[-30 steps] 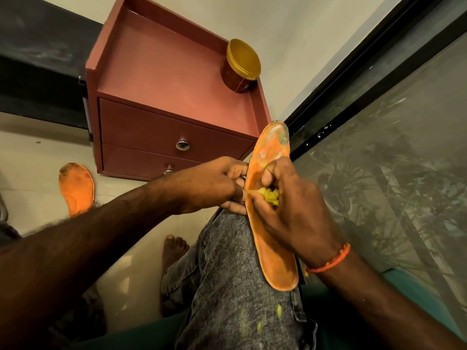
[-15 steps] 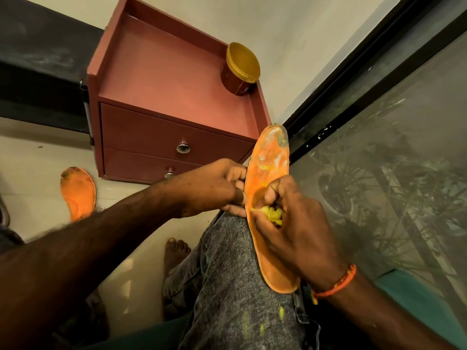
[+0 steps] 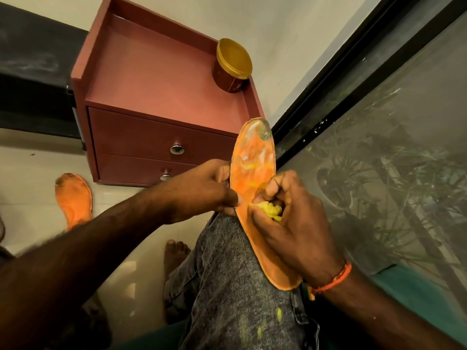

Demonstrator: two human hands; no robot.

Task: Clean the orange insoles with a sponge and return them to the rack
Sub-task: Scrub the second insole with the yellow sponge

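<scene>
The orange insole (image 3: 255,178) lies along the person's knee, toe end beyond the fingertips and heel under the right wrist. It looks thin, light and bendy, likely slick where wet, so it wants pinching at the edge with the leg backing it. The left hand (image 3: 202,190) pinches its near edge. The right hand (image 3: 290,218) curls tight round a small yellow sponge (image 3: 271,209), pressing it mid-sole. A second insole (image 3: 73,198) lies on the floor, well apart.
</scene>
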